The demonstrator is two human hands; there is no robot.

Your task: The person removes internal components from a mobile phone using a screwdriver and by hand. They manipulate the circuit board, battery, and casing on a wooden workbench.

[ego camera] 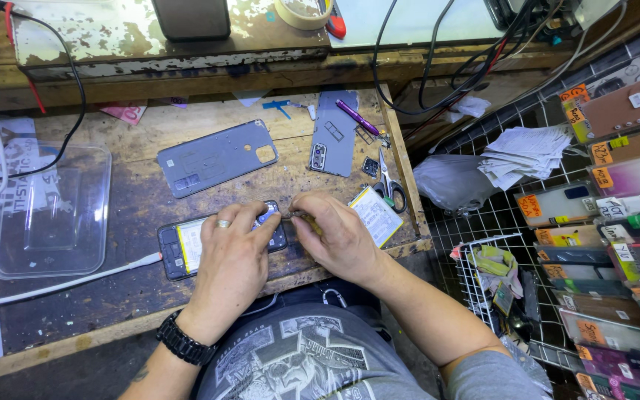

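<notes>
The opened phone (187,244) is pressed to the worktop (135,296) by the left hand (231,259); a small tool is pinched in the right hand (338,237). Scissors (388,185) and a back cover (216,157) lie near.

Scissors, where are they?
In the head view the scissors lie at the workbench's right edge, just right of the loose battery and beyond the right hand.

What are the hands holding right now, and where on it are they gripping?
The left hand presses on the opened phone at its right end. The right hand pinches something small beside it; what it is cannot be told.
</notes>
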